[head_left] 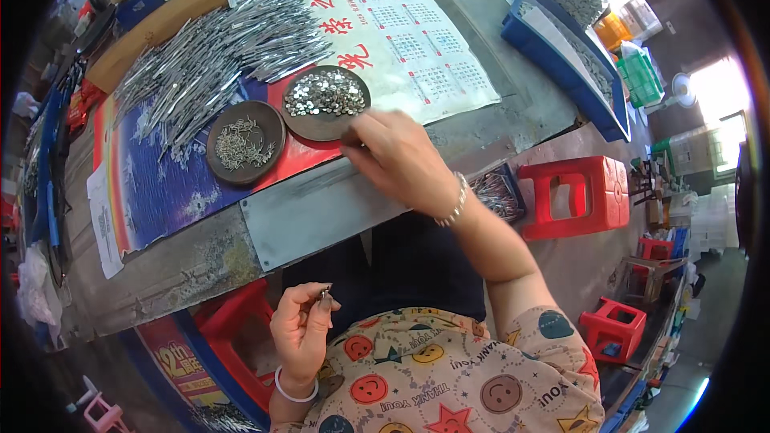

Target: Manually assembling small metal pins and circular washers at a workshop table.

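The right hand is at the near right rim of the disc dish, its fingers curled close together; blur hides whether they hold anything, so I cannot tell. The left hand is well apart from the disc dish, nearer the body, with thumb and fingertip pinched shut on one small metal piece. To do this well, I would keep that pinch light and steady, and take from the disc dish with fingertips only, one piece at a time, wrist clear of the rim.

Counts: two hands; two round dishes, the second being the pin dish, just left of the disc dish; one pile of metal rods, beyond and left of it; one blue tray, well to its right. Discs, pins and rods are too many to count.
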The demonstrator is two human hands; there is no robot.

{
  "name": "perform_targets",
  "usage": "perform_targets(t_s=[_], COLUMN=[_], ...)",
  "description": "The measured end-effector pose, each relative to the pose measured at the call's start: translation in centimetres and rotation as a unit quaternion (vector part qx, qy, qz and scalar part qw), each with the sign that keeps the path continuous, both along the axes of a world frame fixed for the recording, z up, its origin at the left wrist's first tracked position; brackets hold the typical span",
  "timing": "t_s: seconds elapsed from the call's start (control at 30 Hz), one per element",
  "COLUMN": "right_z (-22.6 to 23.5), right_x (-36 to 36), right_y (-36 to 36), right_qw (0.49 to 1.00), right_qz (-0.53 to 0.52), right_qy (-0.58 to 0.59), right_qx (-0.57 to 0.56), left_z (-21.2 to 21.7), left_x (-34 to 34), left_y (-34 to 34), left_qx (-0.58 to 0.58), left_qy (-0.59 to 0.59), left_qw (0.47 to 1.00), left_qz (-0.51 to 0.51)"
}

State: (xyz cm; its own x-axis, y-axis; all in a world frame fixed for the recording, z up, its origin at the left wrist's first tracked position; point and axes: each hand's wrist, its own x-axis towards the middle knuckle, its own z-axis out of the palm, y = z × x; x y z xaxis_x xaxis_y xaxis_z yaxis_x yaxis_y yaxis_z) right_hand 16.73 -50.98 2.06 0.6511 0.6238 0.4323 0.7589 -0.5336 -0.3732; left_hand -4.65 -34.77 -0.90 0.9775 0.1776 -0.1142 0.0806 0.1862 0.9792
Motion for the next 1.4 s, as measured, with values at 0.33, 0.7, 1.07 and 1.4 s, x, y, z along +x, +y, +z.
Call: perform_targets(t_s=[0.33,0.7,1.07,1.4], right_z=[-1.4,-2.4,-2.9,-4.1], right_x=[-10.9,-14.1,-13.9,-13.8], right_y=[-2.9,-2.8,-1.9,-2.1], right_qw=[0.879,0.844,0.914,0.569], right_qz=[0.044,0.047,0.032,0.119], right_qy=[0.405,0.433,0.289,0.659], right_qx=[0.249,0.312,0.282,0.476], left_z=[0.2,-0.8,-1.4,-2.0], left_x=[0.5,0.7,0.4,-0.7], left_y=[-1.5,-2.8,-3.4,-3.6], left_qx=[-0.085,-0.161,-0.140,-0.137], left_qy=[0.038,0.007,-0.020,-0.082], left_qw=[0.995,0.985,0.988,0.985], left_qz=[0.022,-0.059,-0.069,-0.058])
